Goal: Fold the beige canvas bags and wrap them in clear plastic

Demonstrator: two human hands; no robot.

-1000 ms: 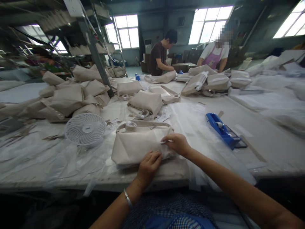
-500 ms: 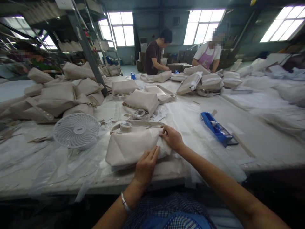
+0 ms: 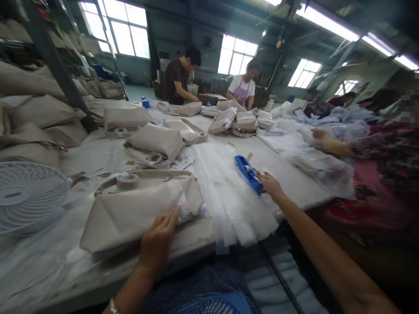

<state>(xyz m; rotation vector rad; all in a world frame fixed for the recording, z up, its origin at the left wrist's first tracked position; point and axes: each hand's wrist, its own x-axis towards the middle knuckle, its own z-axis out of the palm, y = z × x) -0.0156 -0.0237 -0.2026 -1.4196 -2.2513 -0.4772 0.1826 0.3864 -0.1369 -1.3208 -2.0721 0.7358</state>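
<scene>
1 bag (image 3: 127,209) lay on table (image 3: 291,170), at near edge; long axis ran approx. side to side, R end angled away, base twd wearer, strap (image 3: 153,174) on far side. L hand (image 3: 157,237) was flat, unclenched, on bag's near face twd R end. 1 dispenser (image 3: 248,173) sat R of bag, long axis diagonal, near end twd R. R hand (image 3: 271,185) was at dispenser; couldn't tell if clamped. 1 fan (image 3: 16,196) stood L of bag, 3 other bags (image 3: 160,139) just beyond bag.
</scene>
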